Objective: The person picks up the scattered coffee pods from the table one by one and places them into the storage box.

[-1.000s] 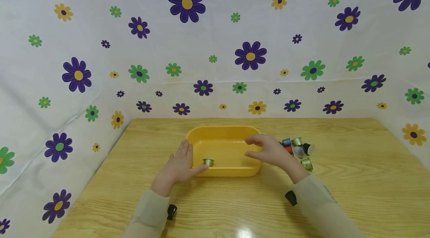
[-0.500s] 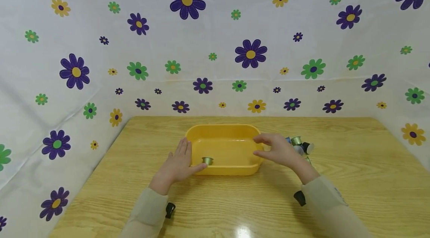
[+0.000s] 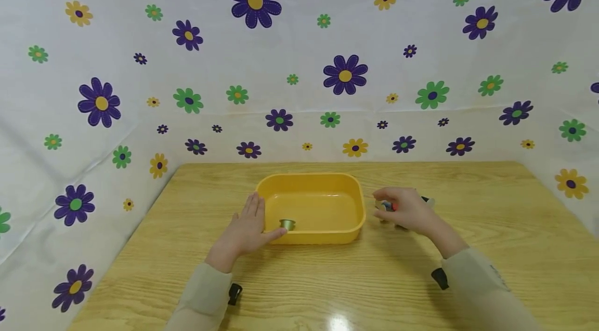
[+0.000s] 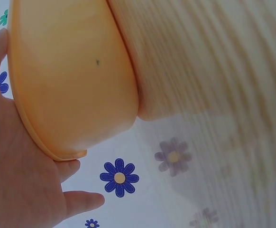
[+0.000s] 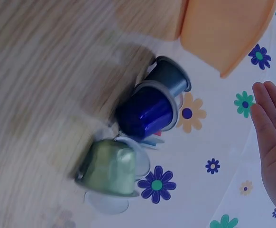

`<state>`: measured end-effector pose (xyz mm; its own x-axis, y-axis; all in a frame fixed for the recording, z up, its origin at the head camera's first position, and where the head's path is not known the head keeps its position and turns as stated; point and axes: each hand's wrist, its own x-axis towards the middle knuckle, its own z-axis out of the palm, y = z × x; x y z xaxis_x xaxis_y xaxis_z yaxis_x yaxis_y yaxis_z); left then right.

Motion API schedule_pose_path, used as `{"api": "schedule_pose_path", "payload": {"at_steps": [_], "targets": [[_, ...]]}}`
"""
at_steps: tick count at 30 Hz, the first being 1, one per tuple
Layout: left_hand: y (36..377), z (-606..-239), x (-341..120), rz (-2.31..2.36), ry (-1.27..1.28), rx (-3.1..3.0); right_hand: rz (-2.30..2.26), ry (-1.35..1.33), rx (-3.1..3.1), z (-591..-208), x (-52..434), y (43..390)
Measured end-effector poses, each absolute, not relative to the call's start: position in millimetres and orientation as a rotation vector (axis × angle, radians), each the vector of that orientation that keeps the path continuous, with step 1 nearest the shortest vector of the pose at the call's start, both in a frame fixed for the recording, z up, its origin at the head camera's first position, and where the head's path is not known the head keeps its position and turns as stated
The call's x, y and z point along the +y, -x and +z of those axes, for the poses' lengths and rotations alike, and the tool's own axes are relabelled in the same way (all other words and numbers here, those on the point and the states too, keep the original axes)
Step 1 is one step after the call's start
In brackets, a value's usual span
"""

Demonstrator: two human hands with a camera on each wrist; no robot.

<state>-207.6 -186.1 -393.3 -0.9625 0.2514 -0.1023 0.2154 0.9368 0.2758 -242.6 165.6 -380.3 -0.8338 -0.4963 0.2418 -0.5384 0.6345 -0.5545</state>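
A yellow plastic bin point(image 3: 323, 237) stands on the table, with one green coffee capsule point(image 3: 287, 224) lying in its front left corner. My left hand point(image 3: 245, 232) rests on the bin's left end, fingers straight and thumb along the front rim. Right of the bin, my right hand point(image 3: 407, 210) hovers over a pile of coffee capsules, thumb and fingers apart, and hides most of them. In the right wrist view, a blue capsule point(image 5: 145, 111), a dark grey one point(image 5: 170, 76) and a green one point(image 5: 109, 168) lie near the right hand, which holds nothing.
The wooden table point(image 3: 299, 284) ends at a white cloth point(image 3: 299, 45) printed with flowers, at the back and both sides. A black capsule point(image 3: 426, 199) shows behind the right hand. Dark wrist straps point(image 3: 235, 293) hang under both sleeves.
My right hand has moved right, from over the bin's right end to the capsule pile. My left hand has stayed on the bin, and the green capsule inside lies as before.
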Motion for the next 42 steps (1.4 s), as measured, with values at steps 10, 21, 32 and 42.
{"api": "schedule_pose_path", "payload": {"at_steps": [10, 21, 32, 42], "targets": [[206, -390, -186, 0.381, -0.371, 2.96, 0.903, -0.856, -2.769, -386, 187, 239], [206, -393, -187, 0.371, -0.377, 2.962, 0.956, -0.815, -2.786, -391, 210, 235], [207, -390, -186, 0.363, -0.369, 2.957, 0.969, -0.767, -2.82, -391, 225, 230], [207, -390, -185, 0.372, -0.38, 2.953, 0.856, -0.761, -2.857, -396, 232, 230]]}}
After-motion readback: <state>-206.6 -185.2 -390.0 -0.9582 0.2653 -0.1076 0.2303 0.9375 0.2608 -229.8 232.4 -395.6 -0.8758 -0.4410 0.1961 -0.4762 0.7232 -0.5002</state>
